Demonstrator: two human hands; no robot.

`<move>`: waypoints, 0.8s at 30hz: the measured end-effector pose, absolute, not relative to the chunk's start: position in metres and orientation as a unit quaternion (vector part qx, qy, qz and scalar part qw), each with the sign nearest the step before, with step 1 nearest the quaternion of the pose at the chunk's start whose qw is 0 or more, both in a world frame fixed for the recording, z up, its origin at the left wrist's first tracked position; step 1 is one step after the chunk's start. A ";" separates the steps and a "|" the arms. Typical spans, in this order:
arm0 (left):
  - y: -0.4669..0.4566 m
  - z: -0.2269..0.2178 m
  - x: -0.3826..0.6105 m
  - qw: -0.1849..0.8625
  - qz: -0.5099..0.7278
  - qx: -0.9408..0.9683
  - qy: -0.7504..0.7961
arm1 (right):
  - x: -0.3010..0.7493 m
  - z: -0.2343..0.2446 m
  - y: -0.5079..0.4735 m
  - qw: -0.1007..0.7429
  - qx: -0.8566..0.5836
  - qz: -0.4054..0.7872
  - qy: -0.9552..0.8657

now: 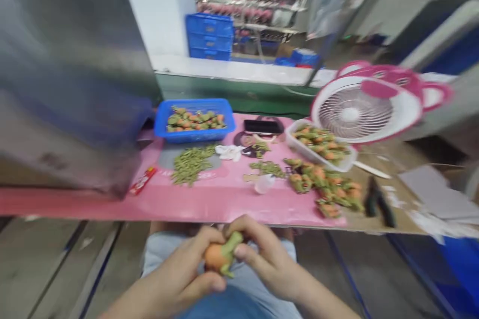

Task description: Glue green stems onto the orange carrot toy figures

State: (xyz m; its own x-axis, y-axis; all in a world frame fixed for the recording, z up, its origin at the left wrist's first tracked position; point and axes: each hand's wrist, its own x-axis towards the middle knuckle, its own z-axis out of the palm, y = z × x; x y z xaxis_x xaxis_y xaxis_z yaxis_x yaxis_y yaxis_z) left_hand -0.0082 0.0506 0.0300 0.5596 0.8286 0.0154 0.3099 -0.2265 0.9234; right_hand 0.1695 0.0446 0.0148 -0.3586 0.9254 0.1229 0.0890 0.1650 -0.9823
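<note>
The left hand [187,271] curls round the orange bulge of a small, rounded piece [221,255] above the lap [243,294]; green parts [232,245] jut from its right side, pinched by the right hand [267,259], thumb and fingers bent

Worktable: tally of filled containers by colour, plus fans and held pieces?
Blue basket: 1
White tub: 1
Pink-and-white fan: 1
Held orange-and-green piece: 1
Total: 4
</note>
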 end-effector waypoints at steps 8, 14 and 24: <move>0.062 0.036 -0.008 0.439 0.269 0.801 0.305 | 0.178 0.026 0.038 0.407 -0.379 0.497 -0.666; 0.062 0.033 -0.006 0.440 0.277 0.808 0.277 | 0.178 0.026 0.038 0.418 -0.365 0.527 -0.643; 0.050 0.048 -0.006 0.516 0.240 0.757 0.321 | 0.184 0.045 0.026 0.425 -0.347 0.567 -0.614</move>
